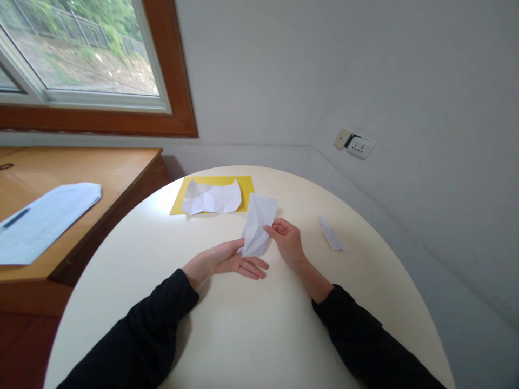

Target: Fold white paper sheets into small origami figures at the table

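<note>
Folding is under way: a creased white sheet (pixel 258 226) is held above the round desk (pixel 227 329), pinched at its edge by the right hand (pixel 287 237) and supported underneath by the flat, open left hand (pixel 227 260). By the look of it, a crease is being set, so the next move calls for aligned edges and firm pressing. A crumpled paper (pixel 211 196) lies on a yellow sheet (pixel 180 202) beyond.

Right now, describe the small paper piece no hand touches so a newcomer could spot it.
On the round cream table, look right of the right hand. The small folded white strip lies alone there, far narrower than the crumpled sheet on the yellow paper.

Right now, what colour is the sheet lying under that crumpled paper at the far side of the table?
Yellow. The flat sheet under the crumpled white paper shows best in the head view.
</note>
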### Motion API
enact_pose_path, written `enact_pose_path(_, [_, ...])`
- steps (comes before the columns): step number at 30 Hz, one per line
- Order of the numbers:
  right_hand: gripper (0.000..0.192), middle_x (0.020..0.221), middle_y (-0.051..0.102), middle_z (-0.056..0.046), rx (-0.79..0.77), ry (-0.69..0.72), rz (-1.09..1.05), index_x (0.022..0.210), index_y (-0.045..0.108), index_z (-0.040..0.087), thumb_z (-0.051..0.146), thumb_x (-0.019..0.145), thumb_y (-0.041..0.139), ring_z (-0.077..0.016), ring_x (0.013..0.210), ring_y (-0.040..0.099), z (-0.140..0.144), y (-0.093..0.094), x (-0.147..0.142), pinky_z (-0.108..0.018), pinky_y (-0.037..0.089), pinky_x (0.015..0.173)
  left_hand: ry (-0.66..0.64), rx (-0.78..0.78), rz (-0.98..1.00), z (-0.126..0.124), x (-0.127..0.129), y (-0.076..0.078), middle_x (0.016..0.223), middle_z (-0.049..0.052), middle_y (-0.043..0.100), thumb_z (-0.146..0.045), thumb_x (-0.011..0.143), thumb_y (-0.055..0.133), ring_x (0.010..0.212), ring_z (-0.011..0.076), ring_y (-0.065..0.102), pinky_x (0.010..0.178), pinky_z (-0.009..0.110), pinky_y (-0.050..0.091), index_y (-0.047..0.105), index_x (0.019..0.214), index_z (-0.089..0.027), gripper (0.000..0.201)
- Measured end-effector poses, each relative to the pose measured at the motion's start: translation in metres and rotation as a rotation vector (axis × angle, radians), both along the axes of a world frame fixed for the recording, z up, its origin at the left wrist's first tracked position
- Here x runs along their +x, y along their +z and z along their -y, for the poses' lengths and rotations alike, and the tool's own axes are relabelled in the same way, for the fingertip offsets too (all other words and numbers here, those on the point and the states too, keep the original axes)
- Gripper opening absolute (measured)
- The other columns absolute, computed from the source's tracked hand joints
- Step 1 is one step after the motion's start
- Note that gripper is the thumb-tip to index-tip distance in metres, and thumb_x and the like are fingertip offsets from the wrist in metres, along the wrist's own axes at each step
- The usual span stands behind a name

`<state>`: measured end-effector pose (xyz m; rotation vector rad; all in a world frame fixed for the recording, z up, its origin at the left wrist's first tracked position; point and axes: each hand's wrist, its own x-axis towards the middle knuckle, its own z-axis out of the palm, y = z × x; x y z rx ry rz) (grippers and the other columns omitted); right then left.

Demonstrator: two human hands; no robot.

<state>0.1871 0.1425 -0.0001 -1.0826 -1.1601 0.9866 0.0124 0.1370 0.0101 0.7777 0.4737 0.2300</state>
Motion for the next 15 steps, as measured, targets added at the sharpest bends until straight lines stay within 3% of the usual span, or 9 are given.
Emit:
enact_pose_path(3, [0.027,0.061,0.064,0.000,-0.006,-0.026,0.007,0.071,0.060,0.019,0.041,0.059,0.070,-0.0133,0.054,0.055,0.000,0.000,-0.001,-0.027,0.046,0.051,0.055,-0.013,0.022,0.000,0.002,0.002,0.104,0.020,0.063,-0.046,0.086,0.031,0.090,0.0243,0.063,0.093,0.039,0.036,0.057,0.107,-0.006,0.053])
enact_pose_path(8, [0.030,0.059,0.063,0.001,-0.022,-0.058,-0.012,0.077,0.060,0.018,0.038,0.058,0.070,-0.0134,0.053,0.056,-0.003,-0.005,0.000,-0.027,0.046,0.052,0.276,-0.015,0.050,0.000,0.005,0.008,0.110,0.017,0.060,-0.055,0.080,0.043,0.092,0.0241,0.062,0.091,0.041,0.040,0.055,0.112,-0.011,0.056])
enact_pose_path(12, [0.033,0.057,0.062,0.002,-0.017,-0.066,-0.026,0.082,0.059,0.018,0.039,0.059,0.070,-0.0125,0.050,0.055,-0.005,-0.007,0.003,-0.027,0.045,0.052,0.436,0.200,-0.029,-0.001,0.006,0.005,0.103,0.013,0.063,-0.029,0.063,0.072,0.095,0.0217,0.059,0.089,0.035,0.044,0.060,0.101,-0.011,0.044])
enact_pose_path(15, [0.035,0.057,0.061,0.002,-0.023,-0.032,-0.019,0.083,0.057,0.018,0.040,0.060,0.070,-0.0135,0.051,0.056,-0.006,-0.009,0.005,-0.028,0.046,0.054,0.578,0.359,-0.195,-0.003,0.007,-0.002,0.084,0.010,0.067,-0.023,0.056,0.076,0.080,0.0186,0.062,0.078,0.031,0.048,0.063,0.085,-0.008,0.035])
